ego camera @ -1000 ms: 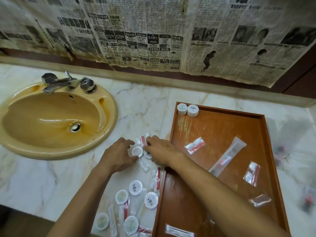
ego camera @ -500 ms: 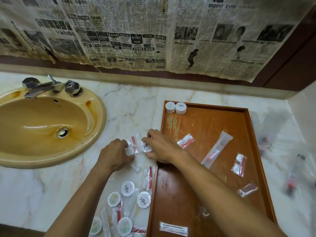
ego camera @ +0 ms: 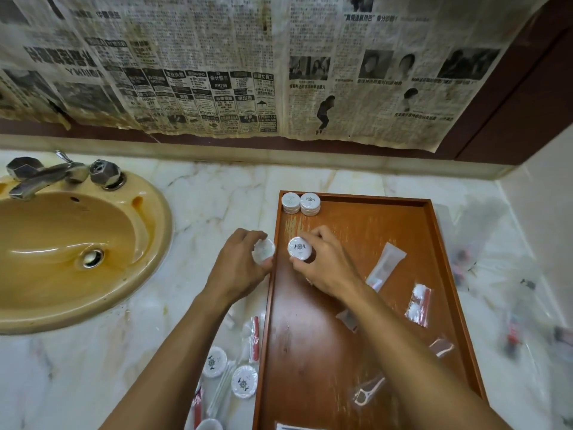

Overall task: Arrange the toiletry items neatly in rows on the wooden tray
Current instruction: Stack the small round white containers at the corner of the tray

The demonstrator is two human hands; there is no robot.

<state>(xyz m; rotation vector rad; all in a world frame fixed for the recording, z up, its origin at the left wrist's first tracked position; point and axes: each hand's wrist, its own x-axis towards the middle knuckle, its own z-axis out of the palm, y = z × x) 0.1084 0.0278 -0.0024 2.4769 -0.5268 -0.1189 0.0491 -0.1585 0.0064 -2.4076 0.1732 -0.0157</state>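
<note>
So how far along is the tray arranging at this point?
Early. Done: two stacks of round soaps sit side by side in the wooden tray's far left corner. In hand: the left hand and right hand each hold one round soap. Left: loose sachets on the tray and items on the counter.

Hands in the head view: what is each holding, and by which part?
Left hand grips a round white wrapped soap by its rim; right hand pinches another round white soap by its edge.

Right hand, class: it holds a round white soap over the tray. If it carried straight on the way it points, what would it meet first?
Probably the two stacks of round soaps in the wooden tray's far-left corner; the right hand points roughly there, over bare tray. Depth is unclear.
</note>
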